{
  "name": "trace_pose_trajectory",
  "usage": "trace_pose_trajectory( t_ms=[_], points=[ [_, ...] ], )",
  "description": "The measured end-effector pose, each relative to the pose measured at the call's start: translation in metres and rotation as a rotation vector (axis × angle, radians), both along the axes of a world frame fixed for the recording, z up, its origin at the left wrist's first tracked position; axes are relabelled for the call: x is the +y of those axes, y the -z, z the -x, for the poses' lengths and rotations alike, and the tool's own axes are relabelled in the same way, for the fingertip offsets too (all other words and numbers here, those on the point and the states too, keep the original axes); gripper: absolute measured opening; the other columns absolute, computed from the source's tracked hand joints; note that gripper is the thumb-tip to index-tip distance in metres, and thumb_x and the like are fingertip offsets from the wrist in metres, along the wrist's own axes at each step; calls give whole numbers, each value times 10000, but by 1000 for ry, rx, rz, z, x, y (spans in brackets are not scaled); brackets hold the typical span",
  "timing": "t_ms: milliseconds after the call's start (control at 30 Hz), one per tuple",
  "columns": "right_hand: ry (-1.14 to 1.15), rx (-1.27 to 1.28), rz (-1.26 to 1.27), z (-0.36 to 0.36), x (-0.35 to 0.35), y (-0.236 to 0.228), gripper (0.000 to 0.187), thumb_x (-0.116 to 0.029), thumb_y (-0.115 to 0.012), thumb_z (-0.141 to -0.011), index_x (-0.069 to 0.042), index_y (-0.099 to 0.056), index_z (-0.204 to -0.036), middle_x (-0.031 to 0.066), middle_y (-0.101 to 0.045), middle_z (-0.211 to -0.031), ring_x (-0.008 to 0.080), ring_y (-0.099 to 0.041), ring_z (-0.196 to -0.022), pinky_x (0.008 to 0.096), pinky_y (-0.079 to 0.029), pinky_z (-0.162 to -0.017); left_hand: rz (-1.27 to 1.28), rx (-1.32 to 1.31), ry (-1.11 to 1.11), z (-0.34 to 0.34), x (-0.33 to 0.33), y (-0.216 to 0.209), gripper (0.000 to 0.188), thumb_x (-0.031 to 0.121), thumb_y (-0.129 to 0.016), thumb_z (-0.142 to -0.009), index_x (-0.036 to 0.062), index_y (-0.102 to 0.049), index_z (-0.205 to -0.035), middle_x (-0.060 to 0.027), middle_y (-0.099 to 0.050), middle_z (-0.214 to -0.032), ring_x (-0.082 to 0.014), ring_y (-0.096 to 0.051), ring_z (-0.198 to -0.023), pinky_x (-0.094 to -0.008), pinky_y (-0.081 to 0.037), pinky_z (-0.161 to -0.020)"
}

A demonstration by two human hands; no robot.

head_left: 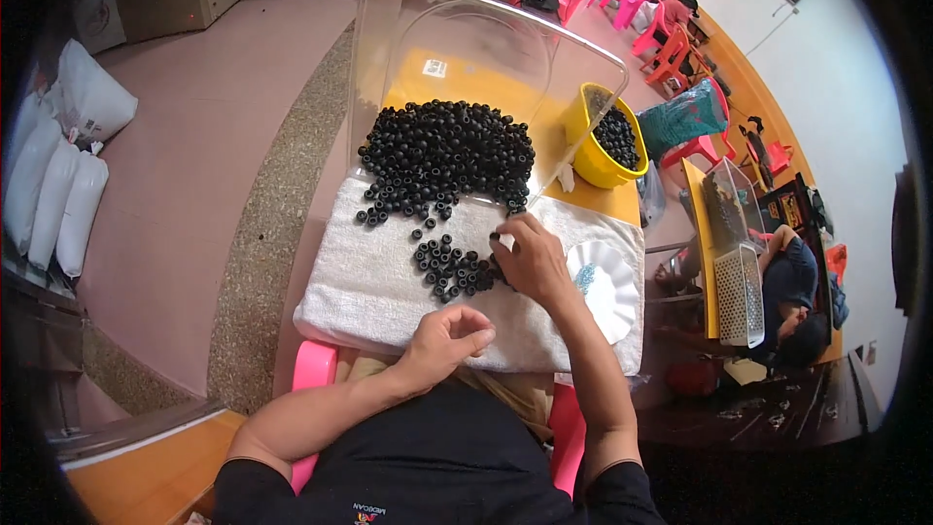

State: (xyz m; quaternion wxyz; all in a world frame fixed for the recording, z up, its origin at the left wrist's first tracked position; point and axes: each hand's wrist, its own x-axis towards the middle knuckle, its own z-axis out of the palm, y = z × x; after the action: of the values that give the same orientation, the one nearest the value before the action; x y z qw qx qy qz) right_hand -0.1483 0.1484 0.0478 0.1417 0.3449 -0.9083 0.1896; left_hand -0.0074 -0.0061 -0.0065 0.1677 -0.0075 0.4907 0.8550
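A large heap of small black beads with holes spills from a clear plastic bin lying open toward me. A smaller cluster of the beads lies on a white towel. My right hand is over the cluster's right side, fingers pinched, with a black bead at the fingertips. My left hand hovers at the towel's near edge, its fingers curled toward the thumb; what lies in them is hidden. Right of my right hand, a white fluted dish holds small bluish bits.
A yellow tub of black beads stands at the table's right back. White sacks are stacked at far left. On the right, a person sits at another table with a white perforated basket. Pink chairs and people are farther back.
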Motion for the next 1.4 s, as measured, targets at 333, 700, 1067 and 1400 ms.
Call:
trace_pose_trajectory(
  t_ms=[333, 700, 1067, 1400],
  points=[
    [-199, -330, 369, -96, 16, -13, 238, 1, -743, -757, -49, -615, -951, 95, -642, -938, 177, -646, -660, 282, -509, -572, -221, -126, -33, 2, -7, -12, 161, 149, -648, -940, 32, -602, -1041, -41, -640, -902, -114, -628, -772, -268, -545, -730],
    [-170, -268, 469, -107, 21, 8, 261, 42, -751, -715, -26, -629, -936, 111, -654, -955, 166, -658, -667, 270, -533, -566, -128, -100, 17, 2, -6, -9, 145, 112, -657, -925, 18, -609, -1025, -54, -668, -901, -111, -636, -778, -235, -523, -703],
    [-114, -168, 308, -116, 19, 12, 323, -74, -749, -751, -80, -621, -1047, 83, -623, -954, 257, -661, -735, 335, -541, -593, -7, 1, -48, 0, -2, -16, 155, -8, -631, -878, -11, -601, -1030, -58, -661, -928, -101, -631, -827, -246, -527, -769],
    [-95, -355, 328, -122, 27, 10, 284, -44, -731, -746, -72, -590, -991, 102, -577, -881, 296, -633, -711, 381, -513, -593, 73, 25, -46, -2, 1, -10, 158, -9, -670, -862, 4, -588, -998, -43, -649, -896, -76, -619, -801, -209, -519, -733]
  ],
)
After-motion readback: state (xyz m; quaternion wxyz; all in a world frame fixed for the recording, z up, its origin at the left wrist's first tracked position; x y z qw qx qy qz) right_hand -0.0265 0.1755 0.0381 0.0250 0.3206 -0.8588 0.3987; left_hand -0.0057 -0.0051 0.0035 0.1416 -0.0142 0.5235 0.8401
